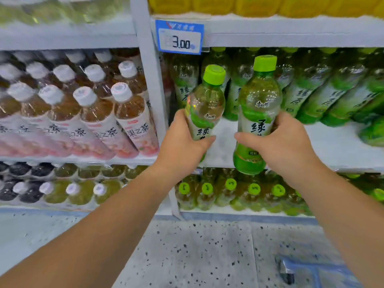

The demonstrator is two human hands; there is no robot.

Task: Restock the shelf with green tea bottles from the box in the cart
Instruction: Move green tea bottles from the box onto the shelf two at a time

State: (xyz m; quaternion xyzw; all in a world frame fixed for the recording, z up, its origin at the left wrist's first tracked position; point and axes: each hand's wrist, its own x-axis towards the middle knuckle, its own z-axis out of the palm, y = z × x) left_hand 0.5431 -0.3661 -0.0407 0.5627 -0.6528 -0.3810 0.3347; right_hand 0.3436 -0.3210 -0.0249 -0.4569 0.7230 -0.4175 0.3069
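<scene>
Bright, even shop light, faint shadows; wide-angle bending at edges; soft blur on outer bottles (31, 113), centre sharper

Blue price tag (180, 37) reads 3.00 — pink-label tea btls (133, 121) in left bay — speckled floor (197, 256) below.

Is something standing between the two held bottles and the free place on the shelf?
Nothing visible. The left bottle and right bottle are before the bare shelf board; stocked bottles stand behind and right.
</scene>
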